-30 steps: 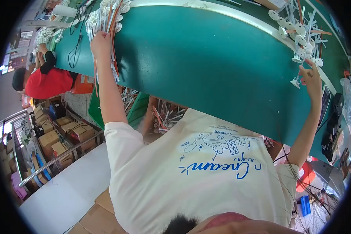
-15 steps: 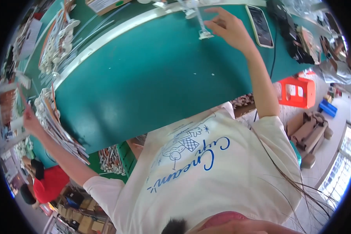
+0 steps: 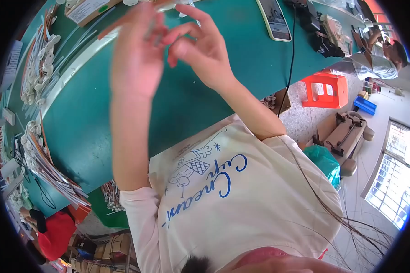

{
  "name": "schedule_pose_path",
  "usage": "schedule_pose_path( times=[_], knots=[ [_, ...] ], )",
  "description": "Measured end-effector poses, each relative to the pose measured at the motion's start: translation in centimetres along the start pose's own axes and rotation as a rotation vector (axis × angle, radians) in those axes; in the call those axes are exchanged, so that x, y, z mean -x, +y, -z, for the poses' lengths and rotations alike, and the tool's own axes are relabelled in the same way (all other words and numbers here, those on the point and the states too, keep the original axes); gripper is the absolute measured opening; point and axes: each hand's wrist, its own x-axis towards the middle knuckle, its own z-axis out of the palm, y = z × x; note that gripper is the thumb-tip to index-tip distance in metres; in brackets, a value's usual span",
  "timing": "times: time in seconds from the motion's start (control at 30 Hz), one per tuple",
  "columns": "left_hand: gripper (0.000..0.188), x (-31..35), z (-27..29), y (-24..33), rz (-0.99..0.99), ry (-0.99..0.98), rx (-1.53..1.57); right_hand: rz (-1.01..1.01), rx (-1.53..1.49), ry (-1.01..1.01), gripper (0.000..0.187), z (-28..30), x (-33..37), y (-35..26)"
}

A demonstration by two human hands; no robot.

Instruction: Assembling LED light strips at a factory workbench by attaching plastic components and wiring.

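Note:
My left hand (image 3: 139,57) is raised over the green table, smeared by motion, so its grip does not show. A brown strip (image 3: 108,32) sticks out beside its fingers; I cannot tell whether the hand holds it. Just to the right is my right hand (image 3: 200,50), open, its fingers bent and apart. Its fingertips come close to the left hand; whether they touch is unclear. Beyond the right index finger lies a small white and clear piece (image 3: 183,13), partly covered.
Bundles of white and brown cables (image 3: 54,161) lie at the left, with more cables (image 3: 38,73) behind. A phone (image 3: 274,20) and a black cord (image 3: 290,59) are at the right. An orange stool (image 3: 325,93) stands beyond the table's edge. Other people are at both sides.
My left hand has swung from the far left cables to the middle. The right hand has moved left to meet it, and the whole view has shifted.

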Motion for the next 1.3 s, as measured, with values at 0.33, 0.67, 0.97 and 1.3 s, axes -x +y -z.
schedule_pose_path(
  times=[0.33,0.67,0.97,1.3],
  knots=[
    [0.034,6.8,2.8,-4.8,-0.452,-0.064,-1.229,-0.097,0.412,0.062,0.030,4.7,2.8,-1.9],
    [0.034,4.5,4.0,-4.6,-0.850,0.075,-1.656,0.013,0.508,0.042,0.033,4.9,4.2,-3.7],
    [0.016,2.5,2.9,-7.5,-0.558,-0.253,-1.418,-0.285,0.575,0.093,0.010,4.8,4.5,-2.0],
    [0.020,2.5,4.0,-7.4,-0.336,-0.334,-1.177,-0.434,0.575,0.055,0.012,6.9,4.3,-4.0]
  ],
)
